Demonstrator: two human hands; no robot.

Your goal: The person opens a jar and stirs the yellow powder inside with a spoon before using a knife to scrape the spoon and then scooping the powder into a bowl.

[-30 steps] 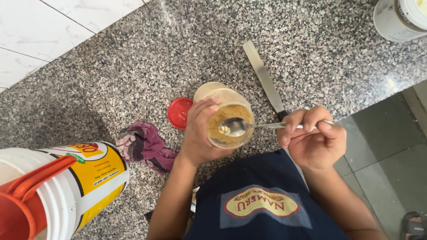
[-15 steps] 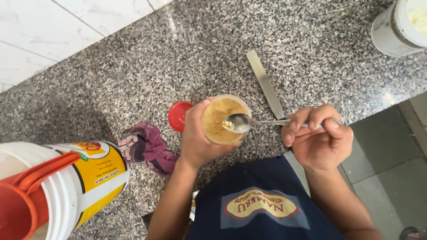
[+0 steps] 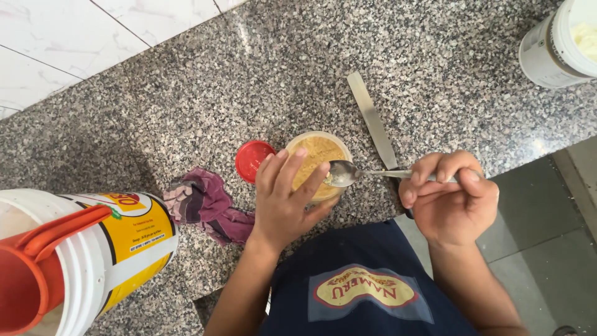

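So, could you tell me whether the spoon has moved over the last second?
Yes: the spoon bowl has lifted from inside the jar to its right rim, nearer the knife.

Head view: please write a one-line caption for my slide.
Left hand holds an open jar of tan paste on a granite counter; right hand holds a spoon over it.

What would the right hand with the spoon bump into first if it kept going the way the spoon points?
The right hand points its spoon leftward at the open jar of yellowish paste. It would probably meet the jar's rim or the left hand's fingers wrapped around it; depth is unclear.
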